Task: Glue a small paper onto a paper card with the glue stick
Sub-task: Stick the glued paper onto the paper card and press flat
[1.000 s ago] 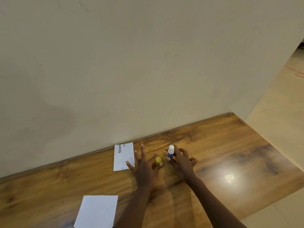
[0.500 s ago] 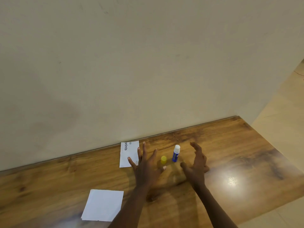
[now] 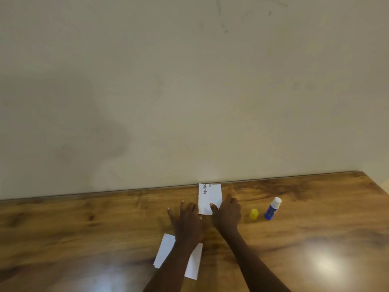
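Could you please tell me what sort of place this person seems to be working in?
Probably a plain indoor room, perhaps at home: a glossy wooden table pushed against a bare beige wall, with only craft items out, an uncapped glue stick and a printed paper.

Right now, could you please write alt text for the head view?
Both hands reach a small printed paper by the wall: right hand touching it, left hand beside it. An uncapped blue glue stick and yellow cap stand right; a white card lies nearer.
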`<action>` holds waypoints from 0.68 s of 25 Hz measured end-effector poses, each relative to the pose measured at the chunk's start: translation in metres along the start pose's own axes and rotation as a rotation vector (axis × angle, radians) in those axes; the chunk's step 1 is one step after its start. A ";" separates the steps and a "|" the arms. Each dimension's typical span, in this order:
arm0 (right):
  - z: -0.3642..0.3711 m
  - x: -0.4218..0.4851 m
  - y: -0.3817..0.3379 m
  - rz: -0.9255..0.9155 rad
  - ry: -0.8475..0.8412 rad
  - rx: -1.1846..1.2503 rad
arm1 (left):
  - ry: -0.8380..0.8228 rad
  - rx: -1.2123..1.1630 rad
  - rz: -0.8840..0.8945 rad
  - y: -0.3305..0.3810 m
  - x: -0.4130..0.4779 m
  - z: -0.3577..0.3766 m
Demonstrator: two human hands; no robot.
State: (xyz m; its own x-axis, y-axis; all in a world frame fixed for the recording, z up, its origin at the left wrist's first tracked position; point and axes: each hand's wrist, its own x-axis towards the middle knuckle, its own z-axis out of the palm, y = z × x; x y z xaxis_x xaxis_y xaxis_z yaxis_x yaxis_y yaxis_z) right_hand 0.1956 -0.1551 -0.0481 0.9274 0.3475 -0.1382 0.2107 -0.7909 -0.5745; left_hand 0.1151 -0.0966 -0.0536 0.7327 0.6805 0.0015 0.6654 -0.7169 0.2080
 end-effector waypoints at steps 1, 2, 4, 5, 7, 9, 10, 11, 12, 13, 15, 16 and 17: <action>0.003 0.005 -0.006 0.063 -0.006 -0.020 | 0.015 0.017 0.022 -0.004 -0.001 0.003; 0.007 0.012 -0.010 0.127 -0.010 -0.020 | 0.000 0.057 0.071 -0.005 -0.003 0.006; 0.012 0.023 -0.013 0.232 -0.032 0.030 | -0.085 0.065 0.104 -0.010 -0.003 0.012; 0.013 0.027 -0.013 0.257 -0.050 0.106 | -0.092 0.056 0.108 -0.011 -0.003 0.014; 0.011 0.030 -0.013 0.240 -0.107 0.324 | -0.124 0.066 0.085 -0.012 -0.005 0.013; 0.002 0.026 -0.014 0.191 -0.143 0.466 | -0.108 0.054 0.084 -0.013 -0.007 0.000; -0.003 0.021 -0.014 0.144 -0.135 0.495 | -0.126 -0.009 0.083 -0.017 -0.008 -0.007; -0.009 0.015 -0.014 0.067 -0.117 0.501 | -0.115 -0.084 0.060 -0.023 -0.008 -0.009; -0.015 0.009 -0.013 -0.036 -0.077 0.482 | -0.103 -0.123 0.027 -0.034 -0.010 -0.010; -0.020 0.002 -0.010 -0.146 -0.020 0.438 | -0.070 -0.187 0.004 -0.047 -0.016 -0.011; -0.026 -0.012 -0.003 -0.335 0.113 0.361 | 0.076 -0.374 -0.064 -0.073 -0.035 -0.015; -0.027 -0.020 -0.001 -0.415 0.167 0.346 | 0.136 -0.458 -0.131 -0.084 -0.047 -0.020; -0.026 -0.027 0.001 -0.487 0.201 0.342 | 0.157 -0.525 -0.192 -0.093 -0.059 -0.025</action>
State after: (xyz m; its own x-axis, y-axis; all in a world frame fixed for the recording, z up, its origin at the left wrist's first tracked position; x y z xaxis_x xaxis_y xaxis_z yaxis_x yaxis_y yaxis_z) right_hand 0.1787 -0.1780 -0.0242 0.7970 0.4996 0.3395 0.5437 -0.3484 -0.7636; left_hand 0.0062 -0.0666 -0.0489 0.5489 0.8342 0.0525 0.5952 -0.4342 0.6762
